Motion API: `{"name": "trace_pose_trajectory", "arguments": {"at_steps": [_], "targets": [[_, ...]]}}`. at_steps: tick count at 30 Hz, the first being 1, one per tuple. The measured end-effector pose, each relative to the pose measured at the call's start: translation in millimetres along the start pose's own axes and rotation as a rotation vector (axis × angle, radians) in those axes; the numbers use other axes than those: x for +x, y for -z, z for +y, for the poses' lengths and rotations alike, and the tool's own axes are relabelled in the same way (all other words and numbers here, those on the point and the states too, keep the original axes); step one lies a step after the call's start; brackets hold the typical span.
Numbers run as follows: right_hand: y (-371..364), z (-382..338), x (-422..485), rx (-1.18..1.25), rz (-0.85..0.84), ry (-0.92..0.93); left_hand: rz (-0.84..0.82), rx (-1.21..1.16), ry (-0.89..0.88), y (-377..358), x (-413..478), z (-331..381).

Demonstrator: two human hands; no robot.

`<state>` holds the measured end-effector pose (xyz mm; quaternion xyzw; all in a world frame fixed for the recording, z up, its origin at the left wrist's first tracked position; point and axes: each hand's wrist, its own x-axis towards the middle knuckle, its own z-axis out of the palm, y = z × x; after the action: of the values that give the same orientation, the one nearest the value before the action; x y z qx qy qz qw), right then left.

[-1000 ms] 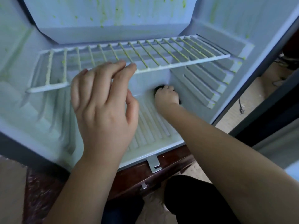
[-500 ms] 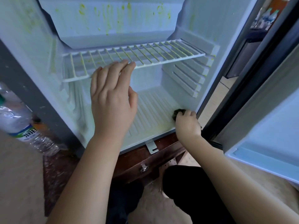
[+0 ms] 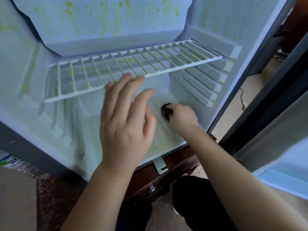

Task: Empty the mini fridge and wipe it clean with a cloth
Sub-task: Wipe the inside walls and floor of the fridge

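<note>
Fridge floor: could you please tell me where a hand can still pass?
Bare: the left half of the floor, between the left wall and the left hand, and the shelf. Crowded: right side, where the right hand holds the cloth.

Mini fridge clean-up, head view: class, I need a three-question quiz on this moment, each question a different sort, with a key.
1. True or false: nothing stands on the wire shelf.
2. Which hand grips the dark cloth on the fridge floor? A left, B right.
3. Fill in: the stains on the back wall are ___.
Key: 1 true; 2 B, the right hand; 3 yellow-green.
</note>
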<state>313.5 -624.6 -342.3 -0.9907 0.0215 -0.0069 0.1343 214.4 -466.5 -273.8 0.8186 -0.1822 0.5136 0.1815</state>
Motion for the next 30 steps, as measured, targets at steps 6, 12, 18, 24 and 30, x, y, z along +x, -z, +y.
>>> {"name": "trace_pose_trajectory", "arguments": {"at_steps": [6,12,18,24,30], "targets": [[26.7,19.5,-69.2,0.791,0.224,0.031,-0.443,-0.243,0.256,-35.3,-18.9,12.1],[30.8,26.6,-80.3,1.095,0.212,0.158,-0.721,-0.693,0.869,-56.3,-18.7,21.6],[29.4,39.0,-74.0,0.982,0.200,0.205,-0.651,-0.923,1.154,-74.3,-12.3,27.9],[27.3,41.5,-74.2,0.661,0.409,0.240,-0.593,-0.771,1.089,-101.3,-5.3,29.9],[37.3,37.1,-86.2,0.504,0.884,0.167,-0.422,-0.494,0.909,-133.5,0.2,11.0]]}}
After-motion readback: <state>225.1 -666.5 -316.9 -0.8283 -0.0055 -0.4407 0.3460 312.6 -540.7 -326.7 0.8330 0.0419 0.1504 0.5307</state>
